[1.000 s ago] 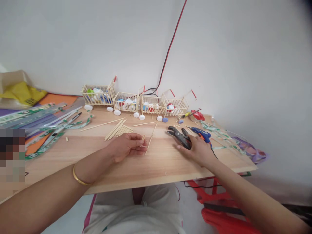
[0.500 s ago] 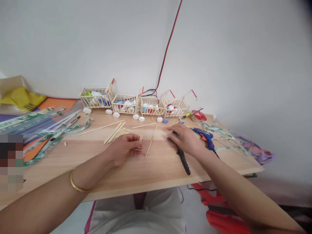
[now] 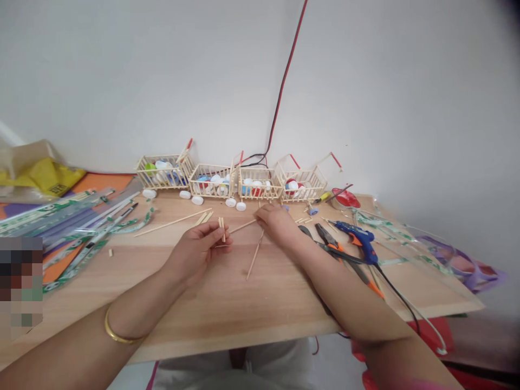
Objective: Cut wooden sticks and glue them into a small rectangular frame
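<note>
Movement since earlier frame: right hand (image 3: 266,214) has left the black tool (image 3: 305,232) and now stands further left, over loose sticks in front of the carts; the viewpoint has also shifted slightly.
Step in hand: judged to be picking up a further stick with the right hand while the left hand (image 3: 219,238) keeps its pieces ready.
Left hand: fingers closed to a narrow pinch, thumb against short sticks (image 3: 221,229); these stand near upright, side by side, clear of the bench (image 3: 219,311).
Right hand: palm down, fingers bent and close together; fingertips at the far end of the slanting stick (image 3: 242,226). Whether they grip it or merely rest there cannot be told.
Sticks on bench: the slanting stick lies between the two hands; the thin stick (image 3: 255,257) runs from beside the right hand toward the near edge. Any contact between the two is not clear.
Stick pile: bundle (image 3: 204,218) beyond the left hand, partly hidden by it.
Tools: black tool and orange-handled pliers (image 3: 325,234) lie beside the right forearm, glue gun (image 3: 359,238) just to their right; none is held.
Carts: four stick-built carts (image 3: 212,193) in a row near the wall, caps inside.
Next move calls for: in my judgement, a light fingertip pinch on one stick, leaving its neighbour undisturbed, with the left pinch kept firm.
</note>
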Demonstrator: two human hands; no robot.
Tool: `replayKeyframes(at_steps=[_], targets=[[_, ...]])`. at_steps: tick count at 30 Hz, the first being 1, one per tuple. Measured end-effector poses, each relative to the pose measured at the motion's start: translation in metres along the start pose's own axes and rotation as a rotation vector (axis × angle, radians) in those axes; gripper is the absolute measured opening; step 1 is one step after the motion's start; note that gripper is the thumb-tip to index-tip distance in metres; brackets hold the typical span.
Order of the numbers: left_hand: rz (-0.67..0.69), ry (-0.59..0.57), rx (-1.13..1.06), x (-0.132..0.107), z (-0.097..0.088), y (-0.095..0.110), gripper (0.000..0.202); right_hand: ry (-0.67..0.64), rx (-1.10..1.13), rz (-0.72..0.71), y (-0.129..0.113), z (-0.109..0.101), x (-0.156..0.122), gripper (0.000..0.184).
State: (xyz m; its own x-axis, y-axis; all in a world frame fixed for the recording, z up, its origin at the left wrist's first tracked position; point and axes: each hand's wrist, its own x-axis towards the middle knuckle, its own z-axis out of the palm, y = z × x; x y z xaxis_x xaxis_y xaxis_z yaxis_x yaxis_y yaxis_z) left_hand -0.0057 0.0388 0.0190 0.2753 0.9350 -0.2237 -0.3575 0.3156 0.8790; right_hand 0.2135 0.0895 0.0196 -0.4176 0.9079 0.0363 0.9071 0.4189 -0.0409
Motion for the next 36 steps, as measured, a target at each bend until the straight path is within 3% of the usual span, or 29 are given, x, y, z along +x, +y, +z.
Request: replayKeyframes(at_steps=[7, 12, 15, 18, 22, 30, 33, 36], targets=[[0.063, 0.065, 0.041, 0.004, 0.001, 0.001, 0.019, 0.084, -0.005, -0.127, 0.012, 0.011, 0.005, 0.015], [0.079, 0.098, 0.060, 0.004, 0.002, 0.000, 0.016, 0.267, 0.026, -0.261, 0.013, 0.001, -0.001, 0.017], [0.004, 0.077, 0.039, 0.001, 0.003, -0.001, 0.013, 0.394, 0.076, -0.371, 0.009, -0.012, -0.011, 0.022], [-0.165, -0.014, 0.034, -0.004, 0.006, -0.001, 0.009, 0.470, 0.086, -0.478, 0.004, -0.022, -0.018, 0.022], [-0.348, -0.082, 0.058, -0.010, 0.011, -0.001, 0.005, 0.464, 0.092, -0.599, -0.001, -0.026, -0.019, 0.023], [-0.464, -0.262, 0.093, -0.017, 0.013, -0.001, 0.012, 0.470, 0.169, -0.730, -0.004, -0.022, -0.018, 0.024], [-0.476, -0.267, 0.069, -0.018, 0.016, -0.004, 0.014, 0.470, 0.178, -0.731, -0.008, -0.023, -0.019, 0.024], [-0.423, -0.197, 0.050, -0.017, 0.018, -0.003, 0.013, 0.466, 0.183, -0.603, -0.017, -0.037, -0.025, 0.026]])
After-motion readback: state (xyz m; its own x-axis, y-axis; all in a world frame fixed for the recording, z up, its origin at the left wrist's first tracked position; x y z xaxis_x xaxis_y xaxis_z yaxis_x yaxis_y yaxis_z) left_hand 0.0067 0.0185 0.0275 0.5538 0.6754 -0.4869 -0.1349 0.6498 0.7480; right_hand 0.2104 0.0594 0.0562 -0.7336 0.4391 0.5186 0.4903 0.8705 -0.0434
